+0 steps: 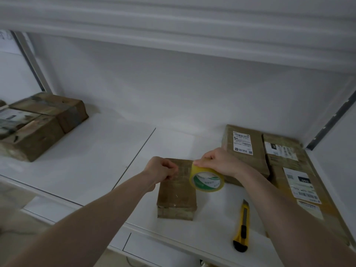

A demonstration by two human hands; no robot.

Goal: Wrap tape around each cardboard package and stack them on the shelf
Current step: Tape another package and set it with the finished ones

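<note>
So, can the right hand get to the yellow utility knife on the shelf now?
Probably not at once: the right hand grips the yellow tape roll. The yellow utility knife lies uncovered below that forearm, so the path looks free.

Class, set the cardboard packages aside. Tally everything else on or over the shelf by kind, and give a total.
Tape roll: 1
Utility knife: 1
Hands: 2, left hand and right hand
Total: 4

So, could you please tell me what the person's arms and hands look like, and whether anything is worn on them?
Both forearms are bare up to the frame edge: no sleeves show. The left hand and right hand have no gloves, and no rings, watch or bracelets are visible.
</note>
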